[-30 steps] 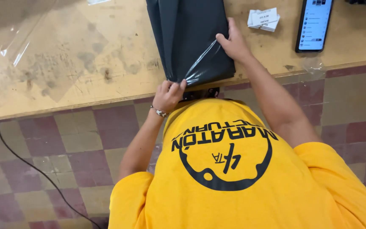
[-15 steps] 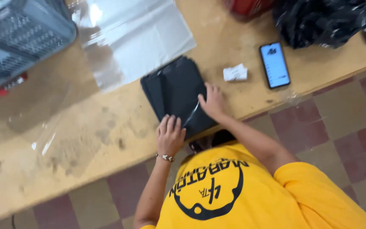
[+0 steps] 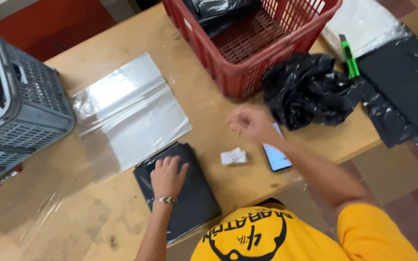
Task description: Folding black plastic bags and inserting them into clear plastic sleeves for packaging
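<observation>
A dark folded garment in a clear bag (image 3: 192, 200) lies near the front edge of the wooden table (image 3: 204, 101). My left hand (image 3: 167, 175) rests flat on it with the fingers spread, a beaded band on the wrist. My right hand (image 3: 248, 123) hovers above the table, blurred, with the fingers curled. It is apart from the package, just above a phone (image 3: 276, 158) and a small white paper slip (image 3: 233, 156). Whether it pinches anything is unclear.
Clear plastic bags (image 3: 131, 111) lie flat behind the package. A grey crate (image 3: 30, 106) stands at the left, a red basket (image 3: 247, 53) at the back. A crumpled black bag (image 3: 306, 89), a green utility knife (image 3: 349, 59) and dark flat packs (image 3: 407, 79) lie at the right.
My right hand has lifted off the dark package and moved right, over the phone. The left hand stays pressed on the package. My view has swung up the table.
</observation>
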